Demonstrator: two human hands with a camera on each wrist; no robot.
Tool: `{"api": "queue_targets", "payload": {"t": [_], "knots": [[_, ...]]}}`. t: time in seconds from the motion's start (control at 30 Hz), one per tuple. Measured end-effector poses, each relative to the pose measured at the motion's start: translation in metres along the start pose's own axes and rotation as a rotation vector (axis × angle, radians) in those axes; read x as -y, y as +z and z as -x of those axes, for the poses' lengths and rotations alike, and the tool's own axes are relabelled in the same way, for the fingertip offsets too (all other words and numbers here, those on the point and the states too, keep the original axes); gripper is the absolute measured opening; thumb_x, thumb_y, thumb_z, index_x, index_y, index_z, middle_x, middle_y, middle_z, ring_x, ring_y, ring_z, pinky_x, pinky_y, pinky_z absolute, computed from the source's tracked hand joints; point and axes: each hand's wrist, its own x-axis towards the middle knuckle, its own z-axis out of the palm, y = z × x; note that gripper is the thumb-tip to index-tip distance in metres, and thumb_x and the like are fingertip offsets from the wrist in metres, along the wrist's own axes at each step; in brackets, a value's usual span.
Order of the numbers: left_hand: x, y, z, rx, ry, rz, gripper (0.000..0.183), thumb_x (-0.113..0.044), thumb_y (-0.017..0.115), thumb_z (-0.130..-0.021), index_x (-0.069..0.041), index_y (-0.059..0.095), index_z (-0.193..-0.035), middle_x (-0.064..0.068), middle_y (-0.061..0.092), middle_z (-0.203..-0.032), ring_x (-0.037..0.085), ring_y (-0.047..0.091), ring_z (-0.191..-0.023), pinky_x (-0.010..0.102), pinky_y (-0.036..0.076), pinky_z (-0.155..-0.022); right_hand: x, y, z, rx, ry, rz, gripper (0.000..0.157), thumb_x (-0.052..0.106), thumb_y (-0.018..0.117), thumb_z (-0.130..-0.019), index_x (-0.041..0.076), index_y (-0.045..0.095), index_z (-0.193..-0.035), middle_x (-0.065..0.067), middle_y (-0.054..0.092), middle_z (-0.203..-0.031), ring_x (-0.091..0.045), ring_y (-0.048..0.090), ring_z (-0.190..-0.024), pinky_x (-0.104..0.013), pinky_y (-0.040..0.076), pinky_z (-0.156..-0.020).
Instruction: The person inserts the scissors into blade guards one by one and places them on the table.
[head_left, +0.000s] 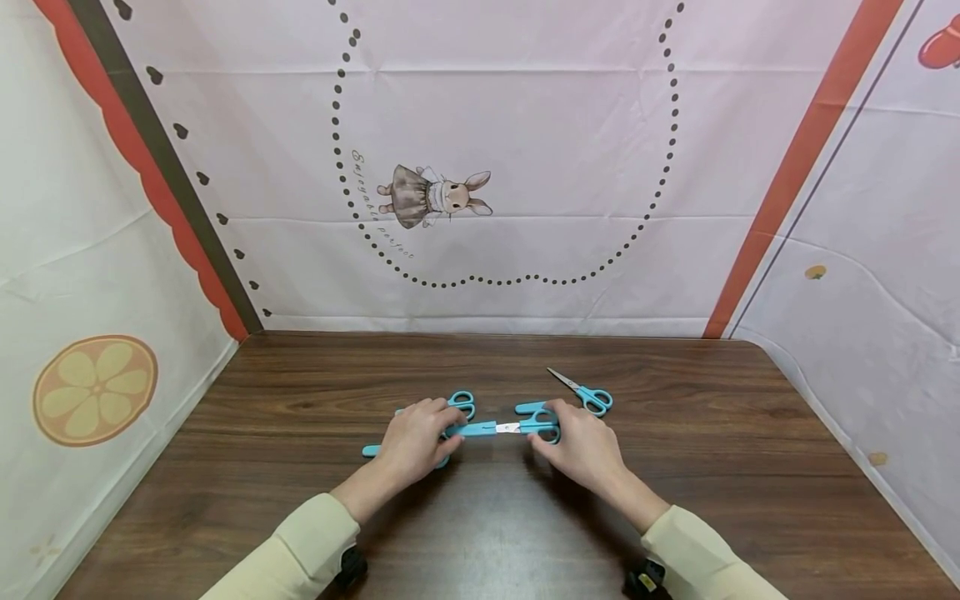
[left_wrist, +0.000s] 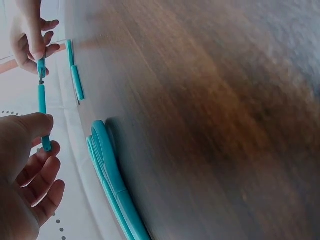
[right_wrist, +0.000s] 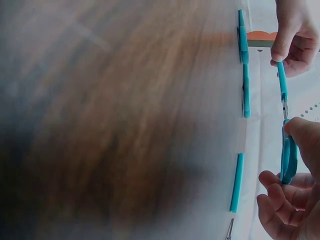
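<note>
Above the tabletop, a pair of light-blue-handled scissors (head_left: 540, 426) is held level between both hands. Its blades (head_left: 507, 427) show as a short bare metal stretch, their tips inside a blue blade cover (head_left: 477, 429). My left hand (head_left: 417, 440) pinches the far end of that cover between thumb and fingers. My right hand (head_left: 588, 446) grips the scissors by the handle loops, thumb on one side, as the right wrist view also shows. Under and behind the left hand lie two more blue scissors (head_left: 462, 398), partly hidden by it.
A loose blue cover (head_left: 528, 407) lies just behind the right hand. Further back to the right are scissors with bare blades (head_left: 596, 401). The brown wooden table (head_left: 750, 467) meets printed cloth walls (head_left: 525, 150) at the back and sides.
</note>
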Motion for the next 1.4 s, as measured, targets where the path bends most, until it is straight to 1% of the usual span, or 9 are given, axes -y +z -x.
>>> {"api": "queue_targets", "payload": {"t": [0.23, 0.5, 0.67, 0.8, 0.9, 1.03, 1.17, 1.27, 1.4], "knots": [[-0.0008, 0.0018, 0.0005, -0.014, 0.013, 0.012, 0.018, -0.026, 0.075, -0.077, -0.021, 0.069, -0.093, -0.008, 0.059, -0.080, 0.005, 0.050, -0.068, 0.023, 0.043, -0.058, 0.0000, 0.0028, 0.0000, 0.003, -0.009, -0.007, 0.046, 0.043, 0.072, -0.073, 0.013, 0.061, -0.105, 0.004, 0.062, -0.074, -0.006, 0.045, -0.053, -0.025, 0.036, -0.043], [-0.0018, 0.0035, -0.0005, -0.030, 0.033, 0.024, 0.018, -0.025, 0.075, -0.077, -0.020, 0.068, -0.092, -0.007, 0.060, -0.081, 0.006, 0.052, -0.069, 0.025, 0.044, -0.060, 0.0024, 0.0030, -0.0003, -0.010, -0.023, -0.010, 0.047, 0.044, 0.072, -0.073, 0.014, 0.061, -0.108, 0.003, 0.064, -0.078, -0.006, 0.047, -0.055, -0.026, 0.037, -0.044], [-0.0027, 0.0041, -0.0007, -0.033, 0.036, 0.025, 0.018, -0.026, 0.075, -0.077, -0.021, 0.068, -0.092, -0.008, 0.060, -0.080, 0.005, 0.053, -0.068, 0.026, 0.046, -0.061, 0.0034, 0.0027, -0.0005, -0.005, -0.017, -0.016, 0.047, 0.044, 0.072, -0.073, 0.013, 0.061, -0.108, 0.002, 0.064, -0.077, -0.006, 0.045, -0.054, -0.026, 0.036, -0.044], [-0.0034, 0.0045, -0.0002, -0.036, 0.038, 0.028, 0.018, -0.026, 0.075, -0.077, -0.021, 0.068, -0.093, -0.006, 0.061, -0.080, 0.004, 0.052, -0.064, 0.025, 0.044, -0.058, 0.0041, 0.0023, -0.0006, -0.002, -0.023, -0.018, 0.047, 0.044, 0.072, -0.074, 0.013, 0.060, -0.108, 0.002, 0.063, -0.076, -0.005, 0.044, -0.053, -0.025, 0.035, -0.044], [-0.0039, 0.0047, 0.0001, -0.045, 0.039, 0.038, 0.019, -0.025, 0.075, -0.077, -0.020, 0.068, -0.094, -0.005, 0.060, -0.079, 0.004, 0.050, -0.061, 0.022, 0.041, -0.054, 0.0042, 0.0022, -0.0007, -0.006, -0.030, -0.015, 0.047, 0.044, 0.072, -0.074, 0.013, 0.060, -0.108, 0.002, 0.063, -0.075, -0.005, 0.043, -0.053, -0.025, 0.034, -0.043], [-0.0047, 0.0046, 0.0008, -0.050, 0.032, 0.058, 0.020, -0.024, 0.074, -0.077, -0.019, 0.068, -0.095, -0.005, 0.060, -0.077, 0.003, 0.052, -0.059, 0.018, 0.039, -0.050, 0.0037, 0.0023, -0.0013, -0.015, -0.036, -0.012, 0.047, 0.044, 0.071, -0.074, 0.013, 0.060, -0.108, 0.003, 0.062, -0.075, -0.005, 0.042, -0.053, -0.025, 0.034, -0.043], [-0.0048, 0.0045, 0.0010, -0.044, 0.022, 0.066, 0.020, -0.024, 0.074, -0.078, -0.019, 0.068, -0.097, -0.004, 0.060, -0.077, 0.003, 0.054, -0.059, 0.017, 0.039, -0.049, 0.0034, 0.0023, -0.0019, -0.020, -0.039, -0.010, 0.047, 0.044, 0.071, -0.074, 0.014, 0.060, -0.108, 0.003, 0.062, -0.074, -0.005, 0.042, -0.053, -0.025, 0.034, -0.044], [-0.0041, 0.0047, 0.0004, -0.044, 0.023, 0.063, 0.021, -0.026, 0.074, -0.078, -0.020, 0.067, -0.097, -0.004, 0.059, -0.076, 0.003, 0.052, -0.057, 0.018, 0.037, -0.048, 0.0032, 0.0022, -0.0023, -0.023, -0.041, -0.008, 0.047, 0.044, 0.071, -0.074, 0.013, 0.060, -0.108, 0.003, 0.062, -0.075, -0.005, 0.042, -0.053, -0.025, 0.034, -0.044], [-0.0027, 0.0055, -0.0009, -0.063, 0.036, 0.055, 0.020, -0.027, 0.074, -0.077, -0.021, 0.068, -0.095, -0.005, 0.057, -0.075, 0.003, 0.049, -0.055, 0.018, 0.036, -0.047, 0.0032, 0.0011, -0.0031, -0.025, -0.046, -0.008, 0.048, 0.044, 0.071, -0.074, 0.013, 0.060, -0.109, 0.003, 0.062, -0.075, -0.005, 0.041, -0.052, -0.025, 0.032, -0.043]]}}
